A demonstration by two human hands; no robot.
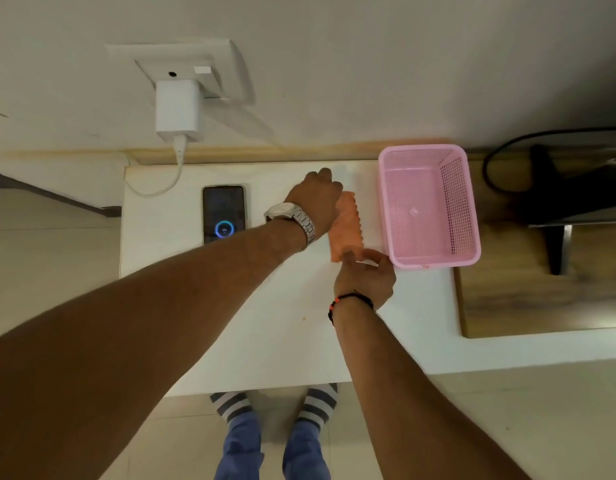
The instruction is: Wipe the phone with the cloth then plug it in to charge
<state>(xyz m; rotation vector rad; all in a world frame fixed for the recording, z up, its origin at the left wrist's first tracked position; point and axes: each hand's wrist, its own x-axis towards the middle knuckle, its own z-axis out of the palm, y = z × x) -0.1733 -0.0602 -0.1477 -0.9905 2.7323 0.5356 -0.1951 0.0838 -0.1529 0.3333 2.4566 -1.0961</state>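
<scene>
While both hands pinch the cloth (346, 227), basket (434, 261) crowds right.

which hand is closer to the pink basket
Right. The right hand pinches the near end of the orange cloth, right beside the pink basket's near left corner. The left hand holds the cloth's far end, farther from the basket.

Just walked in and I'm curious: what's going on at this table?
A person is handling an orange cloth with both hands: the left hand holds its far end, the right hand pinches its near end. The phone lies on the white table, screen lit with a charging ring. A charger sits in the wall socket. A pink basket stands beside the cloth.
</scene>
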